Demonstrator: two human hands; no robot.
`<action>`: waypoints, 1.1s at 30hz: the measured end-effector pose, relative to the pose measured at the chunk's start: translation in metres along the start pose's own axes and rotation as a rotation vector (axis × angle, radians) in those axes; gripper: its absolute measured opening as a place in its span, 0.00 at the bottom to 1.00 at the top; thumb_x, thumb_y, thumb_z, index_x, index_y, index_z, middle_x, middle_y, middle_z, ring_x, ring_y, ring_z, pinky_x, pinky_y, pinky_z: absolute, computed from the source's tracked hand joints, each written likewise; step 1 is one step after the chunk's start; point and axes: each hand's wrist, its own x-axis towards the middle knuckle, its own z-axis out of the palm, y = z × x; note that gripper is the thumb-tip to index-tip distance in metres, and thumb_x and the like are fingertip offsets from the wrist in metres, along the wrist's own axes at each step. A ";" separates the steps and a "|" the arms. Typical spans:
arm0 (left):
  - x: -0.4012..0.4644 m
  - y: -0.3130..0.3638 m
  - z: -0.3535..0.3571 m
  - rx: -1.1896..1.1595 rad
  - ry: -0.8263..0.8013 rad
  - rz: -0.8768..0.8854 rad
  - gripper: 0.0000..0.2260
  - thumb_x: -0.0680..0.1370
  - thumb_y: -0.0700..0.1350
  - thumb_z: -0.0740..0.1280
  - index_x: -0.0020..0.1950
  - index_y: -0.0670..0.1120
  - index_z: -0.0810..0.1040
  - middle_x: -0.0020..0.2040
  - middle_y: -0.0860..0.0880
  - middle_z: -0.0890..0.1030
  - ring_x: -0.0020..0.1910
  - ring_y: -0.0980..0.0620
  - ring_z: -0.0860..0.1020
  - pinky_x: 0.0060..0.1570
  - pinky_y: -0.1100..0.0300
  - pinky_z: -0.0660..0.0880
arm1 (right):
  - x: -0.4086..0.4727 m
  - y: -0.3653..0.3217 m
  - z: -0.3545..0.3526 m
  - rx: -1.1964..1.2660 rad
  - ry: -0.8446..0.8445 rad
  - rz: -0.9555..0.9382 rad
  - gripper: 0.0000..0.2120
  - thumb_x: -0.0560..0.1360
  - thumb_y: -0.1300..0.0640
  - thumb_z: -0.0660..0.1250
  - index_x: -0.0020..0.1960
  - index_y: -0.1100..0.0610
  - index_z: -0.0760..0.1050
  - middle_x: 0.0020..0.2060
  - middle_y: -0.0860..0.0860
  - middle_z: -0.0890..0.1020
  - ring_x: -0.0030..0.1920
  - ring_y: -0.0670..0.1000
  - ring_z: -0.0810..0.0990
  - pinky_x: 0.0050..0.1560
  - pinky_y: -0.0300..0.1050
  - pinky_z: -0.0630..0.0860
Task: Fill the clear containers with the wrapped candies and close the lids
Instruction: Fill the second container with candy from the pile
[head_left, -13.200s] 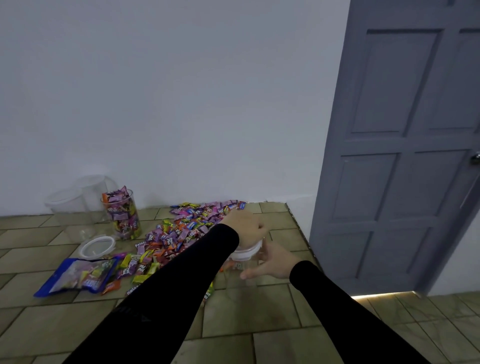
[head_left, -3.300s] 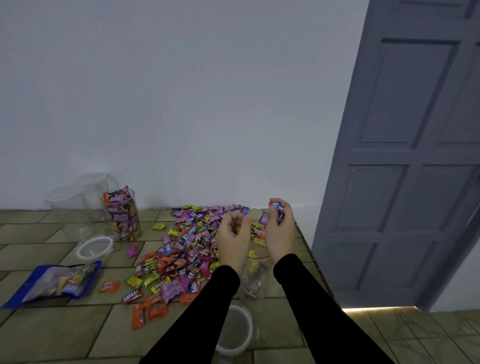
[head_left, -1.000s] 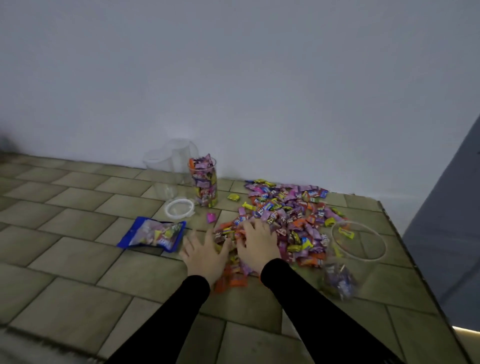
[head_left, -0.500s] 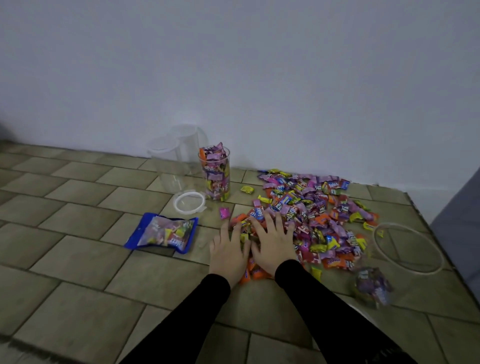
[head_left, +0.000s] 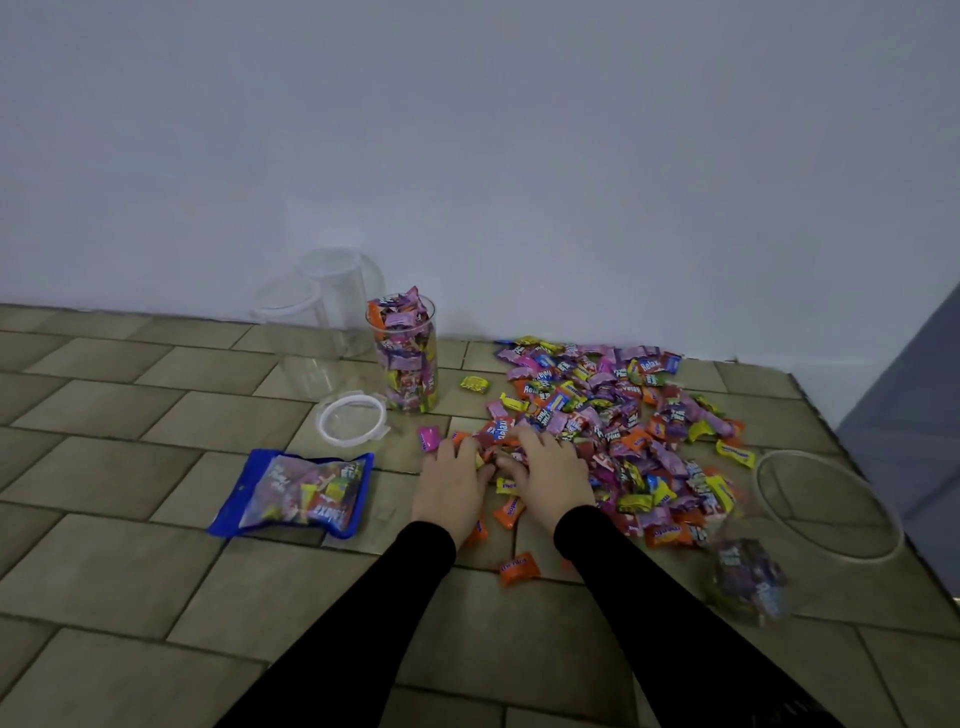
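Candies (head_left: 608, 426) lie heaped on the floor (head_left: 156, 415) by the wall; both hands, left (head_left: 451, 483) and right (head_left: 550, 475), curl together over the pile's near edge, gathering a handful. Filling is in hand: the open jar (head_left: 810, 530) at right holds few. Next comes lifting the scoop across to its wide mouth.

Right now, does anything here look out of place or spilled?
Yes. Candies lie loose across the floor by the wall. A lid lies off its jar, beside the full jar.
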 end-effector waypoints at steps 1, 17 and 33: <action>0.004 0.000 -0.001 -0.005 -0.012 0.001 0.16 0.83 0.52 0.56 0.67 0.46 0.67 0.64 0.45 0.72 0.60 0.46 0.72 0.57 0.56 0.68 | 0.004 0.001 -0.003 0.049 -0.012 0.014 0.19 0.80 0.42 0.55 0.68 0.47 0.65 0.62 0.53 0.74 0.61 0.58 0.71 0.57 0.55 0.71; 0.017 0.006 -0.010 -0.676 0.098 -0.094 0.11 0.81 0.53 0.60 0.52 0.47 0.75 0.45 0.51 0.79 0.47 0.52 0.78 0.42 0.59 0.69 | 0.011 -0.017 -0.037 0.614 0.249 0.060 0.08 0.81 0.50 0.59 0.55 0.52 0.74 0.42 0.49 0.79 0.41 0.48 0.75 0.44 0.46 0.71; 0.019 0.045 -0.049 -1.212 0.198 -0.081 0.13 0.80 0.56 0.62 0.49 0.47 0.76 0.33 0.48 0.77 0.31 0.52 0.74 0.39 0.54 0.72 | 0.004 -0.039 -0.070 1.507 0.280 0.508 0.06 0.75 0.56 0.58 0.40 0.54 0.69 0.26 0.49 0.67 0.23 0.48 0.57 0.26 0.40 0.53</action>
